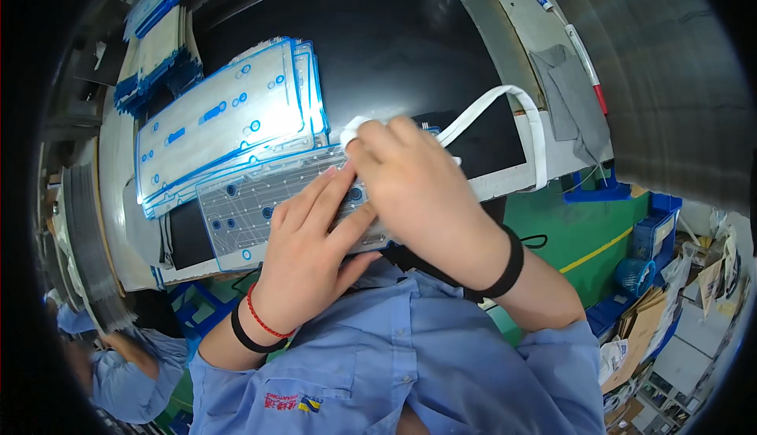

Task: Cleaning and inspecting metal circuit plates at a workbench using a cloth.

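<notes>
A grey see-through sheet [235,218] with printed line traces, dark round spots and a blue edge lies at the near side of the black work surface. My left hand [303,250] rests flat on it, fingers stretched out. Beside those fingertips, my right hand [422,187] is closed on a white strip [505,98] that looks like cloth. One bunched end [355,130] pokes out at its fingers; the rest arcs to the right and hangs over the table's near edge. The right hand covers much of the sheet's right part.
Left of centre, a stack of pale blue-edged panels [213,131] lies behind the sheet. More bundled sheets [162,53] stand at far left. A grey cloth [569,100] and markers [585,65] lie along the right edge. Another person's sleeve [130,384] shows at lower left.
</notes>
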The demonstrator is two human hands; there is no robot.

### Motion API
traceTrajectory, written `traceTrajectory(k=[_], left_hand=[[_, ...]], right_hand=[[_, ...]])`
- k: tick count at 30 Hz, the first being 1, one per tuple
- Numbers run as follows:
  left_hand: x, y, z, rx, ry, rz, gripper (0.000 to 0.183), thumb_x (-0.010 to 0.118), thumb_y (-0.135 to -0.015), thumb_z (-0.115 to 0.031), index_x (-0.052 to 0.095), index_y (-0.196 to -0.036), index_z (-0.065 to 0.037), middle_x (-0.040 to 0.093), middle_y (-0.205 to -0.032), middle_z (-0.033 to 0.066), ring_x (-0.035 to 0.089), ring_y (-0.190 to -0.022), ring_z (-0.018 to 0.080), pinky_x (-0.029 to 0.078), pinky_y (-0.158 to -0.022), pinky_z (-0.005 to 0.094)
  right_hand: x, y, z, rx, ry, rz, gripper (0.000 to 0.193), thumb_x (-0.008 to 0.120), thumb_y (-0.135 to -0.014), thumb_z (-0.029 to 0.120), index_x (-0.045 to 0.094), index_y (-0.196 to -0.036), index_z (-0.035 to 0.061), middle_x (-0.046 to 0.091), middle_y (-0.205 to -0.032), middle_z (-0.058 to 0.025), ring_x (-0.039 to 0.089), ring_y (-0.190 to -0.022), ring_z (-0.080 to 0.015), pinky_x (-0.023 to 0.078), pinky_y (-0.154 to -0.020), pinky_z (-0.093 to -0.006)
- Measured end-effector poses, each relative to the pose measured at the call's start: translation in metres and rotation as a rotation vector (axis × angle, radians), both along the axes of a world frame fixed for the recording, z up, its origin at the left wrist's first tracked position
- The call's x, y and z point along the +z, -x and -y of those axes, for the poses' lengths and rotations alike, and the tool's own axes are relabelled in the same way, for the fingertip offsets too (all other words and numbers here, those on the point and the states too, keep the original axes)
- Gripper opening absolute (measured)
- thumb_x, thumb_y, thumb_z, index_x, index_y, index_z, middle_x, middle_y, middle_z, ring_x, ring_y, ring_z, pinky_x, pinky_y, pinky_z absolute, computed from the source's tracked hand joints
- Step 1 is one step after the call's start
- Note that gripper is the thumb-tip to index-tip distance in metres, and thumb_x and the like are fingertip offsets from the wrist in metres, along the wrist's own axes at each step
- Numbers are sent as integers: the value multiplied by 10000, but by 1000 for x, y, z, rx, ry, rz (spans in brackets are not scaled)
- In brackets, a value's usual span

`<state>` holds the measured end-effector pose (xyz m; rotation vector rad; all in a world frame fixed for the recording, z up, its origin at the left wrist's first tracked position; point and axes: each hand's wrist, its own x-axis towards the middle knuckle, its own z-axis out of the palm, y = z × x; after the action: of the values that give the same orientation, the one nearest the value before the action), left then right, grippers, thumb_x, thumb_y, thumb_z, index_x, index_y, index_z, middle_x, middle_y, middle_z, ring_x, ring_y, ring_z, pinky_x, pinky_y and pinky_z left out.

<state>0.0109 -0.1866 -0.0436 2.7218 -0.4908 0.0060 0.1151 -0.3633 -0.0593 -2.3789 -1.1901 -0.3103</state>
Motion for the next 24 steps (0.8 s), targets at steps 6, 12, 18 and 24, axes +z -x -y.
traceTrajectory(k=[6, 12, 18, 24], left_hand=[[4, 2, -5, -9, 91, -39, 688, 886, -710, -108, 654, -1358, -122, 517, -1551, 206, 509, -1429, 437, 438, -1120, 504], [9, 1, -14, -62, 130, -38, 582, 866, -733, -57, 693, -1287, -102, 588, -1463, 188, 545, -1404, 437, 507, -1113, 495], [4, 3, -13, -44, 140, -46, 622, 877, -713, -32, 692, -1301, -119, 586, -1468, 181, 536, -1417, 427, 509, -1123, 481], [6, 6, -13, -32, 139, -67, 634, 881, -714, -28, 697, -1313, -119, 576, -1484, 185, 529, -1425, 432, 501, -1134, 476]], right_hand=[[2, -11, 48, -235, 70, 45, 236, 654, -790, 10, 699, -1016, -44, 615, -1011, -129, 606, -944, -304, 539, -820, -397], [-4, -21, 58, -338, 53, 84, 301, 647, -802, -25, 714, -1093, -64, 658, -1099, -145, 623, -1012, -323, 540, -872, -400], [-8, 4, 16, 84, -87, -26, 185, 618, -825, 27, 719, -977, -7, 639, -1021, -111, 621, -974, -298, 534, -851, -412], [1, -18, 57, -146, 33, 64, 173, 637, -815, 53, 715, -962, 7, 637, -1018, -93, 621, -964, -279, 529, -833, -405]])
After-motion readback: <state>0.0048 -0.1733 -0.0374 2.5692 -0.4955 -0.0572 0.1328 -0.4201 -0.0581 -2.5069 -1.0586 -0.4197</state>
